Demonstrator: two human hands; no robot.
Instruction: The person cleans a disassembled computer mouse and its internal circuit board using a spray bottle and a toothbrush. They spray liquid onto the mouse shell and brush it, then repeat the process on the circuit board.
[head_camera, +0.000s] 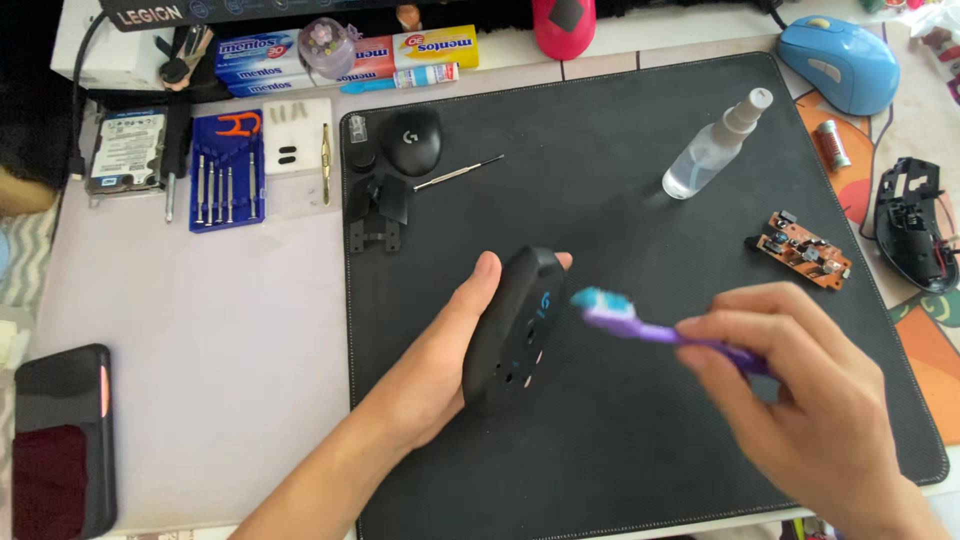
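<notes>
Mouse shell: black mouse shell (515, 325), tilted on edge near the middle of the black mat (620, 170).
Left hand: left hand (440, 360) wrapped around the shell's left side, thumb over its far end.
Right hand: right hand (800, 400) closed on a purple toothbrush (650, 325), bristles just beside the shell.
Far right: spray bottle (710, 150), circuit board (803, 250).
Far left: screwdriver set (227, 170).

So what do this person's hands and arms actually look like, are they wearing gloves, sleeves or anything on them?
Nothing is worn. Both the left hand and the right hand are bare, with no gloves, and no rings show on the fingers in view. The left forearm is bare as far as the frame's lower edge, with no sleeve, watch or band. Only the right wrist shows; it is also uncovered. The right hand is slightly blurred.
</notes>
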